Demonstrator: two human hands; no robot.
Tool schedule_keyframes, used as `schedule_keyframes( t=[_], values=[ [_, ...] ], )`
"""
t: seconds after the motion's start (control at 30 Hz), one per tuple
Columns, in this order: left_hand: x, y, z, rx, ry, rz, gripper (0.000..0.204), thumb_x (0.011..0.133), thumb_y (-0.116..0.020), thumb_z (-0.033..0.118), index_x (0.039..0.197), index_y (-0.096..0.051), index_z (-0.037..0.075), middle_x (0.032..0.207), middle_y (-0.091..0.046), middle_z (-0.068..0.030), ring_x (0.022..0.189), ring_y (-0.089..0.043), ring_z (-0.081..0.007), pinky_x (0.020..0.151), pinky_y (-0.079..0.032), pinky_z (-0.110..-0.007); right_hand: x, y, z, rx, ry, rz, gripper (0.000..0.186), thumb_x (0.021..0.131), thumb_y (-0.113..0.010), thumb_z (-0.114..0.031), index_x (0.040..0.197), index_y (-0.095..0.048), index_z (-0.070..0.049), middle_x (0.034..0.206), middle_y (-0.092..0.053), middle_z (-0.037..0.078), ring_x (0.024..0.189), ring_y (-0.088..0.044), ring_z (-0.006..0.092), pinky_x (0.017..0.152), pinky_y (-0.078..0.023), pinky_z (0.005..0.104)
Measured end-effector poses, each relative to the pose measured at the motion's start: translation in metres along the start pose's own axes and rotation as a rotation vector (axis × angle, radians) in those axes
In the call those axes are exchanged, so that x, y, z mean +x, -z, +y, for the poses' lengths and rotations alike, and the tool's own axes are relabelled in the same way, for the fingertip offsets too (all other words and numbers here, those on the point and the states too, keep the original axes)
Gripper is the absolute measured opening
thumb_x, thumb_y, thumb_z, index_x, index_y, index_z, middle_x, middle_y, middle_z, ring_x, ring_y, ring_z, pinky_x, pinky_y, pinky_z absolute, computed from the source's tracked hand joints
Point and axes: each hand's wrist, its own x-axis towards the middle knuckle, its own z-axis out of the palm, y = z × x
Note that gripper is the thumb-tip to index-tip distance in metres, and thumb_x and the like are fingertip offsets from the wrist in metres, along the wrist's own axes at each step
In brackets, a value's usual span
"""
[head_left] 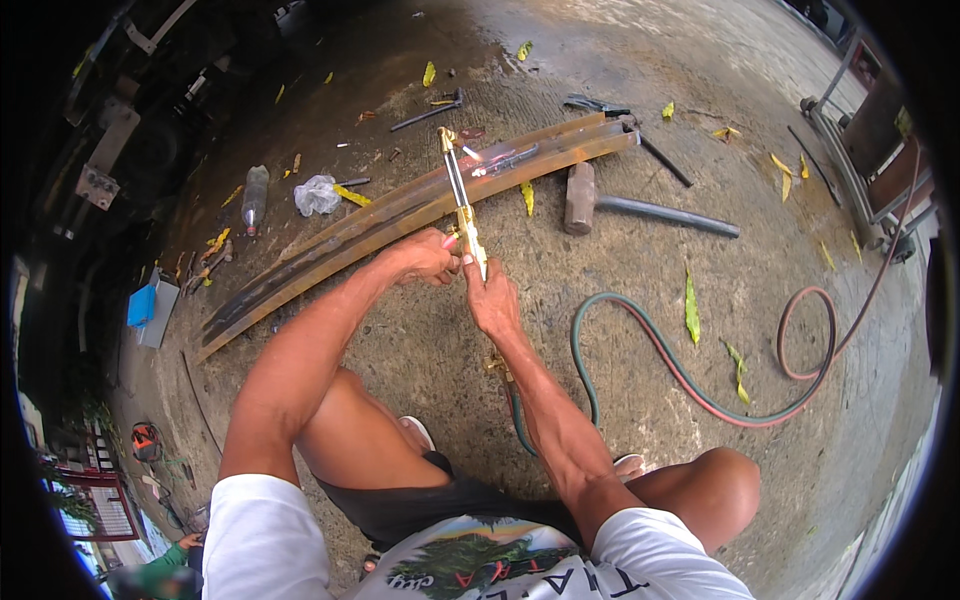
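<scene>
My right hand (493, 297) is wrapped around the body of a brass and silver cutting torch (460, 190), which points away from me. Beside it, my left hand (428, 257) has its fingers closed at the torch's left side, on what looks like a small reddish valve knob. The bent torch head hangs over a long, rusty, slightly curved steel channel (330, 240) lying on the ground. A short bright flame (470, 153) shows at the tip, and the steel close to it looks pinkish and shiny. My right forearm partly hides the hose fittings (497, 368).
A sledgehammer (660, 208) lies right of the channel. Joined green and red hoses (690, 400) loop across the concrete toward a wheeled cart (870, 160). Beyond the channel lies a small hammer (430, 110); leftward are a plastic bottle (256, 195) and plastic bag (316, 196).
</scene>
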Motion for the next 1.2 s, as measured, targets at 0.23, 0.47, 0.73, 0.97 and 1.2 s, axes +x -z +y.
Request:
schedule_keyframes(
  t=[0.23, 0.47, 0.73, 0.97, 1.2],
  values=[
    [0.014, -0.001, -0.025, -0.110, 0.068, -0.105, 0.026, 0.096, -0.057, 0.013, 0.114, -0.060, -0.006, 0.121, -0.062, -0.0215, 0.103, -0.068, -0.0308, 0.090, -0.059, -0.039, 0.001, -0.006, 0.006, -0.058, -0.038, 0.007, 0.072, 0.090, -0.049, -0.064, 0.114, -0.057, 0.003, 0.091, -0.065, 0.037, 0.093, -0.064, 0.0513, 0.083, -0.050, 0.0554],
    [0.001, -0.016, -0.004, -0.107, 0.033, -0.127, 0.017, 0.090, -0.054, 0.005, 0.103, -0.059, -0.004, 0.113, -0.062, -0.0175, 0.102, -0.068, -0.0289, 0.089, -0.059, -0.039, 0.008, 0.000, 0.012, -0.140, -0.001, 0.018, 0.070, 0.088, -0.052, -0.062, 0.108, -0.060, 0.004, 0.091, -0.065, 0.036, 0.093, -0.065, 0.0504, 0.083, -0.050, 0.0543],
    [-0.002, -0.019, 0.002, -0.058, 0.036, -0.135, 0.019, 0.088, -0.053, 0.004, 0.105, -0.060, -0.004, 0.110, -0.064, -0.0183, 0.102, -0.068, -0.0288, 0.086, -0.060, -0.038, 0.006, 0.003, 0.014, -0.175, 0.005, 0.012, 0.066, 0.086, -0.055, -0.059, 0.105, -0.061, 0.004, 0.089, -0.066, 0.034, 0.090, -0.066, 0.0486, 0.081, -0.050, 0.0538],
    [-0.001, -0.020, -0.006, -0.061, 0.023, -0.119, 0.018, 0.089, -0.057, 0.006, 0.103, -0.062, -0.003, 0.106, -0.067, -0.0190, 0.099, -0.070, -0.0301, 0.082, -0.061, -0.038, 0.002, 0.004, 0.010, -0.186, 0.021, -0.005, 0.065, 0.086, -0.055, -0.058, 0.105, -0.061, 0.004, 0.087, -0.066, 0.033, 0.089, -0.066, 0.0483, 0.080, -0.050, 0.0536],
    [-0.004, -0.021, 0.005, 0.011, 0.033, -0.118, 0.015, 0.088, -0.060, 0.007, 0.100, -0.064, -0.001, 0.102, -0.068, -0.0140, 0.092, -0.071, -0.0243, 0.076, -0.061, -0.035, 0.002, 0.006, 0.013, -0.185, 0.008, 0.004, 0.066, 0.086, -0.054, -0.058, 0.105, -0.061, 0.005, 0.087, -0.066, 0.034, 0.089, -0.066, 0.0481, 0.081, -0.050, 0.0533]
  ],
)
